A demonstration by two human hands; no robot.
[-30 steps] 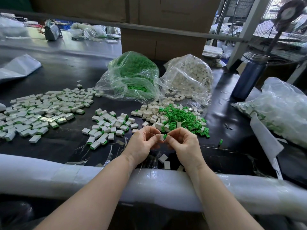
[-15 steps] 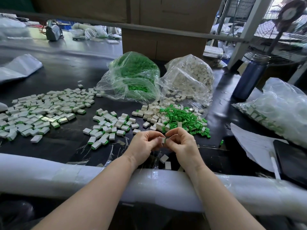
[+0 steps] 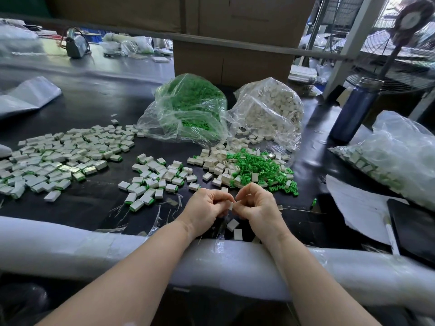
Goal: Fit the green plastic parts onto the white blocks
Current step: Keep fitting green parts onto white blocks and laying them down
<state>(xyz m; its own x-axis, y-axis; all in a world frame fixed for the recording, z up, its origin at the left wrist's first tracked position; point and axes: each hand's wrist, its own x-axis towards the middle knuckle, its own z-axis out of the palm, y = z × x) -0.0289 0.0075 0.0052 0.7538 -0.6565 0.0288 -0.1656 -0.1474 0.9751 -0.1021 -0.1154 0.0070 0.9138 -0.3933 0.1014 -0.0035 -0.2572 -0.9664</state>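
Note:
My left hand [image 3: 204,206] and my right hand [image 3: 258,205] meet knuckle to knuckle above the table's near edge, and together they pinch one small white block [image 3: 231,206]; no green shows on it, most of it is hidden by fingertips. Just beyond lies a loose heap of green plastic parts [image 3: 257,166] mixed with bare white blocks [image 3: 217,161]. A small cluster of blocks with green fitted [image 3: 155,178] lies to the left, and a wide spread of them [image 3: 56,158] further left. Two white blocks [image 3: 235,229] lie under my hands.
A clear bag of green parts [image 3: 188,109] and a bag of white blocks [image 3: 270,109] stand at the back. A blue bottle [image 3: 353,109], a full plastic bag [image 3: 400,156], papers [image 3: 360,208] and a black tablet [image 3: 414,227] occupy the right. A foam-wrapped rail [image 3: 94,245] edges the table.
The green part seen between my fingertips a second ago no longer shows; only the white block is visible. The paper at the right has dropped flat, uncovering the black tablet.

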